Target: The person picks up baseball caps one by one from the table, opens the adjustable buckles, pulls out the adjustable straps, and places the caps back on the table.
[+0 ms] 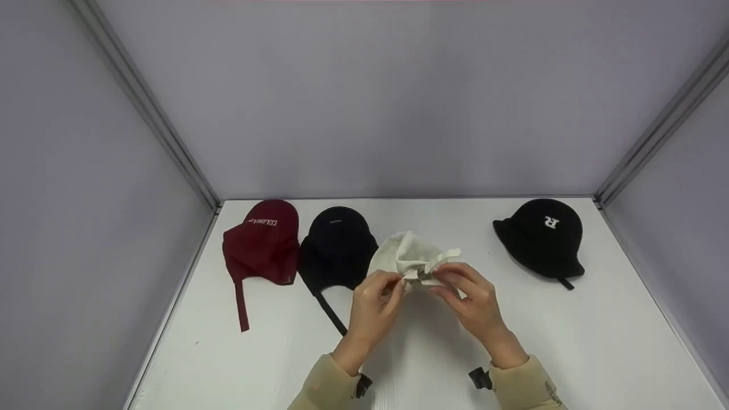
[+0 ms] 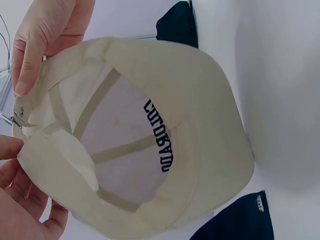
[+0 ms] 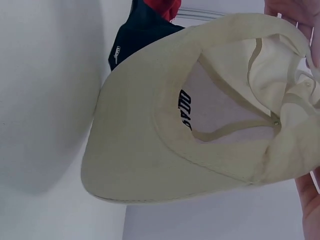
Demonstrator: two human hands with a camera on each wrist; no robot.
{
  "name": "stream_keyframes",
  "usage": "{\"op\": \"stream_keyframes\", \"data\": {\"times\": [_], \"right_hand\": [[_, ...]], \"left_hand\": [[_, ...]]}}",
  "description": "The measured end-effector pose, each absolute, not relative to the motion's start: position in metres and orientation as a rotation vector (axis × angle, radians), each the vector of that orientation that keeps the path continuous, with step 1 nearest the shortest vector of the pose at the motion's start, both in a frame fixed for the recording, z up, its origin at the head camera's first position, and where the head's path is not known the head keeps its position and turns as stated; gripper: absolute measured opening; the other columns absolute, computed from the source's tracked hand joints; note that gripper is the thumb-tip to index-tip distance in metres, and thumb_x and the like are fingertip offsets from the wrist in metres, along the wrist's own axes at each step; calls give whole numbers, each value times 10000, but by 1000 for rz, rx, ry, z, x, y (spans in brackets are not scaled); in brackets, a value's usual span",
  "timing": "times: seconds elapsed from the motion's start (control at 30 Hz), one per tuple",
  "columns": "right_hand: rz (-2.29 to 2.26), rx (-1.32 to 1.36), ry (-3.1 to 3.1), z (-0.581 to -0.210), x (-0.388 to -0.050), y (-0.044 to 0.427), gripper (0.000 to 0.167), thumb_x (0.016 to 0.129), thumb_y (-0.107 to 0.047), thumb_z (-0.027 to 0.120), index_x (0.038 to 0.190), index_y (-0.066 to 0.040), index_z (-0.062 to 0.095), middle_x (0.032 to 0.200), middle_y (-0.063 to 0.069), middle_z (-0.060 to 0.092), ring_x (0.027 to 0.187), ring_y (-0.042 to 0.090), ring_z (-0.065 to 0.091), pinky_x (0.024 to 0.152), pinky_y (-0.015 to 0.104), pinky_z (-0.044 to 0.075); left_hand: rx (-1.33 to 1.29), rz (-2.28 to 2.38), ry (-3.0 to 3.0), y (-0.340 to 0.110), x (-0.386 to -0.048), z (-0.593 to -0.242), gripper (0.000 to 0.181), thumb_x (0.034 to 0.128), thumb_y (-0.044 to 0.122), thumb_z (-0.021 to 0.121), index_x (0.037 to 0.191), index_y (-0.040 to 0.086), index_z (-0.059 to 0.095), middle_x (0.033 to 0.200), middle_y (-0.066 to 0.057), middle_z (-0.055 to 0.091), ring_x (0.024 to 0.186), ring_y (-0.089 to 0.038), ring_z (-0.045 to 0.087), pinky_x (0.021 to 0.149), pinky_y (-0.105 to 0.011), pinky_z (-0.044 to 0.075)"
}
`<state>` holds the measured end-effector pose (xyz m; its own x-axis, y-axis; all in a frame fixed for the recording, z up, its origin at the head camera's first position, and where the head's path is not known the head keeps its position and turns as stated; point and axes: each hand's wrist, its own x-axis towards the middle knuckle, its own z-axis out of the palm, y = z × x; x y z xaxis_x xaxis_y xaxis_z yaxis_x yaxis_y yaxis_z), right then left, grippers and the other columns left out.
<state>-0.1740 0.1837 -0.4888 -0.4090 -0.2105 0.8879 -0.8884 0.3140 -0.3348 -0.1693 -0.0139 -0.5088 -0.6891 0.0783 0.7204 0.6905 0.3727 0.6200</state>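
Observation:
A cream baseball cap (image 1: 393,250) is between both hands near the middle of the table, its inside and brim (image 2: 215,125) facing the wrist cameras. Dark letters show through inside its crown. My left hand (image 1: 373,304) pinches the back edge beside the metal buckle (image 2: 17,120). Opposite it, my right hand (image 1: 472,299) pinches the strap (image 1: 441,260), whose loose end sticks up past the fingers. In the left wrist view, the left hand (image 2: 30,200) is below the buckle and the right hand (image 2: 50,35) above. Fingertips partly hide the buckle in the head view.
A dark red cap (image 1: 265,245) and a navy cap (image 1: 339,245) lie side by side at the left, straps hanging toward me. At the right lies a black cap (image 1: 541,236) with a white R. Grey walls (image 1: 398,102) enclose the white table (image 1: 598,341).

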Motion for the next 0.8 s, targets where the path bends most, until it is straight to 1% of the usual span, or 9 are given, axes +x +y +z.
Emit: {"op": "stream_keyframes", "data": {"times": [0.07, 0.17, 0.27, 0.37, 0.43, 0.6, 0.8], "right_hand": [[1083, 958, -1822, -495, -178, 184, 182, 877, -121, 735, 935, 52, 727, 928, 212, 652, 769, 294, 646, 719, 200, 507], [1014, 914, -1833, -502, -184, 185, 180, 925, -171, 694, 906, 2, 738, 913, 159, 665, 738, 242, 640, 657, 220, 499], [971, 889, -1840, -503, -186, 183, 191, 949, -187, 672, 896, -14, 735, 904, 112, 677, 745, 226, 648, 649, 251, 510], [934, 884, -1859, -503, -187, 180, 182, 956, -179, 665, 903, -19, 732, 901, 72, 685, 751, 203, 653, 645, 261, 515], [903, 887, -1879, -502, -187, 178, 169, 956, -168, 664, 906, -20, 728, 899, 54, 687, 750, 187, 653, 638, 266, 517], [844, 894, -1915, -504, -188, 174, 167, 953, -156, 663, 915, -6, 726, 890, 55, 685, 736, 174, 645, 606, 269, 520], [839, 870, -1892, -506, -189, 172, 222, 973, -191, 640, 902, -9, 746, 869, 64, 685, 723, 198, 650, 601, 283, 525]], "left_hand": [[-653, -1252, -2051, -16, -170, -508, 60, 933, 98, 679, 882, 72, 696, 813, 32, 633, 728, -59, 603, 651, -237, 515], [-650, -1148, -2070, -19, -170, -506, 58, 923, 121, 693, 876, 90, 704, 828, 43, 645, 743, -52, 608, 660, -270, 478], [-660, -1074, -2073, -20, -172, -506, 20, 884, 94, 721, 879, 95, 701, 815, 39, 646, 733, -59, 609, 658, -278, 457], [-669, -993, -2069, -19, -173, -507, 79, 845, 63, 744, 900, 95, 698, 770, 39, 623, 691, -77, 581, 642, -281, 453], [-671, -952, -2069, -18, -175, -507, 102, 836, 53, 751, 918, 90, 705, 744, 41, 602, 662, -86, 556, 634, -279, 451], [-674, -929, -2077, -17, -175, -508, 69, 855, 60, 742, 921, 76, 729, 738, 41, 596, 647, -92, 544, 652, -289, 463], [-689, -922, -2073, -16, -174, -507, 76, 841, 60, 760, 897, 91, 717, 731, 43, 599, 636, -83, 541, 653, -289, 463]]}}
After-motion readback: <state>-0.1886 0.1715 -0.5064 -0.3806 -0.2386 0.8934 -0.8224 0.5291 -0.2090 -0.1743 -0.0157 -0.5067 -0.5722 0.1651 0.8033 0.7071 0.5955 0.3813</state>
